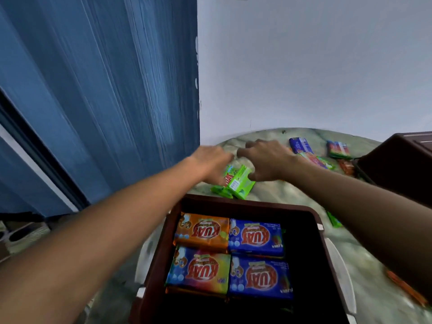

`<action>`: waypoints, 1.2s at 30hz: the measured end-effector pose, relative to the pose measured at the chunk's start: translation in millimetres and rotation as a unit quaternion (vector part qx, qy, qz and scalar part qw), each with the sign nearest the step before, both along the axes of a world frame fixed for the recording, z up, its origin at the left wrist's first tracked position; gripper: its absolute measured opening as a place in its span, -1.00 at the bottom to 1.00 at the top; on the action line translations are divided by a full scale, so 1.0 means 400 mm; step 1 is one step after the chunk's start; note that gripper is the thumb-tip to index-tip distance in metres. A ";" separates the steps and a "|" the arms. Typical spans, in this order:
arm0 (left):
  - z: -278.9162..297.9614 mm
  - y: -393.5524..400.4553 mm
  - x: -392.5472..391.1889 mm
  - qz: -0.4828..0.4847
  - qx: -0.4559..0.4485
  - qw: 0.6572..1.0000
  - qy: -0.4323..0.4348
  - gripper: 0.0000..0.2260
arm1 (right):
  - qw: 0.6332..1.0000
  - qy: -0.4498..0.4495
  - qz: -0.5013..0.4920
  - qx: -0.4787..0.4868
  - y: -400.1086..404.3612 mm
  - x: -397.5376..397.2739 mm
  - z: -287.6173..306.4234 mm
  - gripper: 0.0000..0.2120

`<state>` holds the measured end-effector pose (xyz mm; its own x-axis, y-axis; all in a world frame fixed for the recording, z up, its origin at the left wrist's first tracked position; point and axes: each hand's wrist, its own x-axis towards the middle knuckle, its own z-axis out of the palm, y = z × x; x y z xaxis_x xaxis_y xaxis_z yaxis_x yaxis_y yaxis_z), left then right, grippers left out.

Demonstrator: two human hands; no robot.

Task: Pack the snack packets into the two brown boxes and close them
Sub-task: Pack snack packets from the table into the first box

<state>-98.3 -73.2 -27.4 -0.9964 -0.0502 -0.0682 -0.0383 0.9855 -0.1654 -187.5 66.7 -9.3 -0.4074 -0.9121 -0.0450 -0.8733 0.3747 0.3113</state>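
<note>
The blue curtain [98, 90] fills the whole left side, with a pale wall [315, 61] next to it. Below that sits the worktop [292, 195], marbled greenish, its near edges running out of frame.

The near box [313, 230] is dark brown, open, and cut off at the bottom, so only part of the inside is visible. Its right half is just black shadow and I can't make out what's in there. On the left half lie four packets, flat and touching: an orange packet [202, 231] and a blue packet [256, 238] at the back, a rainbow packet [198, 271] and another blue one in front. More seem stacked beneath, only edges showing.

The second box [397, 167] is at the right edge, mostly cropped.

Both hands reach past the near box to the green packets [236, 183] on the worktop. The left hand [210, 162] is blurred, fingers curled down onto the pile. The right hand [268, 160] curls over them from the other side, thumb against the top one. Looks like both are grabbing them, though the fingertips are hidden.

Loose packets [301, 145] are scattered further back right, too small to read.
</note>
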 end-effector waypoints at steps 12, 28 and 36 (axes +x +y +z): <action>-0.197 -0.007 -0.184 0.046 0.038 0.984 -0.166 -0.11 | 0.985 -0.012 0.072 0.159 -0.057 -0.146 -0.211 -0.11; -0.160 0.061 -0.175 -0.041 -0.034 0.985 -0.161 -0.36 | 0.977 0.016 0.050 0.205 0.067 -0.131 -0.177 -0.48; 0.007 -0.013 -0.040 -0.192 -0.147 0.970 -0.027 -0.40 | 0.984 0.090 0.066 0.137 0.128 -0.082 -0.007 -0.32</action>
<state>-114.4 -78.2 -24.4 -0.9409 0.2987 -0.1597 0.3387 0.8351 -0.4335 -220.2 117.7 -12.1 -0.3104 -0.9215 -0.2336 -0.8298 0.1428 0.5395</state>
